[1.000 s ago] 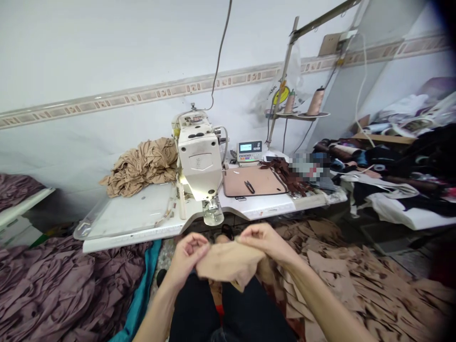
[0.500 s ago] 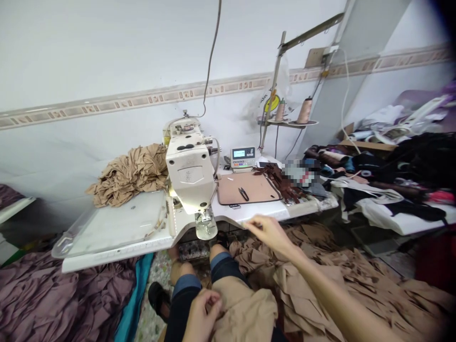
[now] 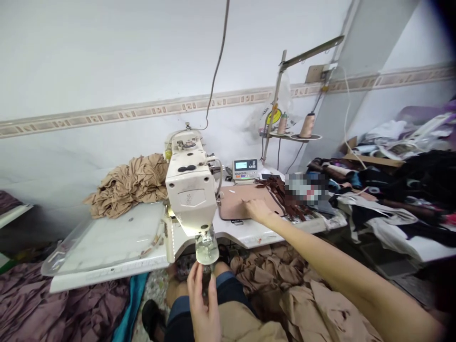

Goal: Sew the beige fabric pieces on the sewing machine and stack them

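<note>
My right hand (image 3: 259, 210) reaches onto the tan pad (image 3: 233, 197) on the sewing table. Its fingers are closed at the place where small black thread snips lay; the snips are now almost wholly covered by the hand. My left hand (image 3: 204, 301) is raised over my lap, thumb and fingers apart, with nothing in it. Its fingertips come up just below the clear guard (image 3: 207, 251) at the head of the white sewing machine (image 3: 192, 194). Beige cloth (image 3: 242, 320) lies across my lap.
Bunched tan cloth (image 3: 133, 180) sits left of the machine. A control panel (image 3: 245, 168) and thread cones (image 3: 307, 126) stand behind the pad. Brown strips (image 3: 285, 197) lie to its right. Cloth heaps flank my legs, beige right (image 3: 320, 304) and purple left (image 3: 64, 304).
My right hand has moved forward from the table's front edge onto the pad, closing over the thread snips. My left hand has risen from my lap and its fingers have spread.
</note>
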`<state>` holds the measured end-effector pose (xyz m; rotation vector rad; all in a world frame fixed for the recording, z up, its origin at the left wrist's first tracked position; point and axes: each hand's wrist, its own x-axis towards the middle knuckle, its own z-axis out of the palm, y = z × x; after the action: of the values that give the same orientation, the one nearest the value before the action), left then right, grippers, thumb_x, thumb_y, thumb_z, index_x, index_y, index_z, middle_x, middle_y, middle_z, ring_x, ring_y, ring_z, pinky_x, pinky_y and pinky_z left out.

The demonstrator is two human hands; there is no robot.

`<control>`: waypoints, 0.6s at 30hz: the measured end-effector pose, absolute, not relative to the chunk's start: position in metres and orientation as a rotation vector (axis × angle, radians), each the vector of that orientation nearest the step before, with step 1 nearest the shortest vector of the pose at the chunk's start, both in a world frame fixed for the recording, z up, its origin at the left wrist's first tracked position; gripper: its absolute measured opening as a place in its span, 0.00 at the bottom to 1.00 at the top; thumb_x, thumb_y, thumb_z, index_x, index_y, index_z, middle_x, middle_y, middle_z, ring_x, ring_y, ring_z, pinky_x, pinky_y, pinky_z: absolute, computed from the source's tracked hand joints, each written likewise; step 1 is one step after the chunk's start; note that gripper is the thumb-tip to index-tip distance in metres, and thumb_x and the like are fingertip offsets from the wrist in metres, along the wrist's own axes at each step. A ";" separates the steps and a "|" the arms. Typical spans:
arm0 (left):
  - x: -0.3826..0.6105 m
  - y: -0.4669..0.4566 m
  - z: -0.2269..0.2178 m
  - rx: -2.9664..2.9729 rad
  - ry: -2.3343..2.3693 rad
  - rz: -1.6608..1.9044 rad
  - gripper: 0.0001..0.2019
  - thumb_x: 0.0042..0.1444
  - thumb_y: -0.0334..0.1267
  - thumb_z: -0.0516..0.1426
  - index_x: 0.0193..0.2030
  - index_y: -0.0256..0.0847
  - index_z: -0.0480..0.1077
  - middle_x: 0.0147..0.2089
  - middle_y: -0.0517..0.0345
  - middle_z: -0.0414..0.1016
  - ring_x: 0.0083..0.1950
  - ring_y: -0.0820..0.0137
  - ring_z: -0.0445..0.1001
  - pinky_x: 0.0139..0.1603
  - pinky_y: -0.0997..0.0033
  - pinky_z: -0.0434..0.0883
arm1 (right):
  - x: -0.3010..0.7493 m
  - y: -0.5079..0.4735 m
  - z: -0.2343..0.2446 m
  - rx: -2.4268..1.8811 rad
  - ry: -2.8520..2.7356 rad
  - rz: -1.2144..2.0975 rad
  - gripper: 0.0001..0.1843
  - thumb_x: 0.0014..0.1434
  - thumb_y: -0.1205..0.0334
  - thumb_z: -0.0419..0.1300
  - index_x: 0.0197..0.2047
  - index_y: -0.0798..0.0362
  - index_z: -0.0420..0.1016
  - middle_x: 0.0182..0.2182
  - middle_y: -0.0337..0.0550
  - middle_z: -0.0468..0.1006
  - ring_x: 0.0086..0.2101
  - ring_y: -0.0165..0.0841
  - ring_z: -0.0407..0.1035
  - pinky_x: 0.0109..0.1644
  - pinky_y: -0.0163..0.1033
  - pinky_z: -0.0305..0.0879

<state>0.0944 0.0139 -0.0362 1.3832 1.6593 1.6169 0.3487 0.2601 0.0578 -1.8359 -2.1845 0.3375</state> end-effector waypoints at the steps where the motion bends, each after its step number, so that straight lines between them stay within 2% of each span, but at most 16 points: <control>1: 0.099 0.016 -0.039 1.373 1.660 1.629 0.24 0.72 0.50 0.56 0.70 0.44 0.71 0.77 0.42 0.63 0.79 0.53 0.62 0.79 0.51 0.61 | 0.350 0.263 0.061 -1.807 -2.140 0.382 0.14 0.71 0.56 0.64 0.38 0.59 0.80 0.37 0.53 0.85 0.42 0.43 0.81 0.51 0.48 0.74; 4: 0.109 0.022 -0.051 1.336 1.653 1.683 0.24 0.74 0.50 0.53 0.70 0.43 0.70 0.77 0.40 0.61 0.78 0.52 0.64 0.78 0.53 0.62 | 0.355 0.273 0.084 -1.661 -1.995 0.530 0.21 0.73 0.53 0.56 0.33 0.57 0.77 0.30 0.53 0.82 0.33 0.40 0.80 0.38 0.40 0.71; 6: 0.113 0.027 -0.059 1.299 1.650 1.709 0.24 0.74 0.52 0.52 0.69 0.43 0.71 0.76 0.38 0.63 0.76 0.50 0.67 0.77 0.52 0.65 | 0.357 0.278 0.109 -1.521 -1.904 0.612 0.24 0.75 0.47 0.49 0.37 0.56 0.75 0.29 0.48 0.80 0.27 0.36 0.76 0.31 0.36 0.67; 9: 0.116 0.036 -0.070 1.256 1.670 1.750 0.24 0.73 0.53 0.52 0.67 0.43 0.73 0.73 0.37 0.68 0.74 0.48 0.69 0.75 0.51 0.68 | 0.355 0.281 0.156 -1.321 -1.809 0.665 0.30 0.73 0.36 0.44 0.41 0.53 0.72 0.25 0.39 0.74 0.21 0.30 0.66 0.26 0.34 0.59; 11: 0.117 0.043 -0.075 1.258 1.671 1.792 0.23 0.73 0.53 0.52 0.65 0.43 0.74 0.71 0.38 0.70 0.73 0.49 0.71 0.72 0.55 0.72 | 0.349 0.280 0.190 -1.158 -1.730 0.753 0.31 0.70 0.31 0.48 0.41 0.51 0.70 0.25 0.35 0.71 0.19 0.26 0.56 0.24 0.34 0.52; 13: 0.118 0.049 -0.078 1.239 1.641 1.837 0.23 0.73 0.53 0.53 0.66 0.43 0.73 0.72 0.38 0.69 0.72 0.50 0.73 0.67 0.59 0.76 | 0.338 0.277 0.221 -0.992 -1.649 0.876 0.30 0.64 0.28 0.57 0.40 0.50 0.69 0.25 0.32 0.69 0.19 0.25 0.49 0.23 0.34 0.46; 15: 0.117 0.055 -0.077 1.194 1.608 1.851 0.24 0.72 0.54 0.54 0.66 0.41 0.72 0.73 0.38 0.69 0.70 0.50 0.75 0.64 0.60 0.79 | 0.326 0.274 0.247 -0.884 -1.619 0.941 0.30 0.61 0.28 0.63 0.39 0.49 0.68 0.25 0.30 0.65 0.20 0.25 0.49 0.24 0.34 0.45; 18: 0.112 0.061 -0.070 1.157 1.597 1.800 0.25 0.69 0.57 0.57 0.61 0.40 0.75 0.69 0.37 0.74 0.69 0.48 0.76 0.62 0.59 0.81 | 0.309 0.272 0.275 -0.882 -1.751 0.792 0.28 0.65 0.30 0.61 0.41 0.49 0.69 0.24 0.30 0.63 0.23 0.28 0.55 0.27 0.35 0.50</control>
<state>0.1116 0.0614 -0.0696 1.1573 1.5975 1.8000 0.3089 0.2722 0.2752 -0.8817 -1.7512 0.7918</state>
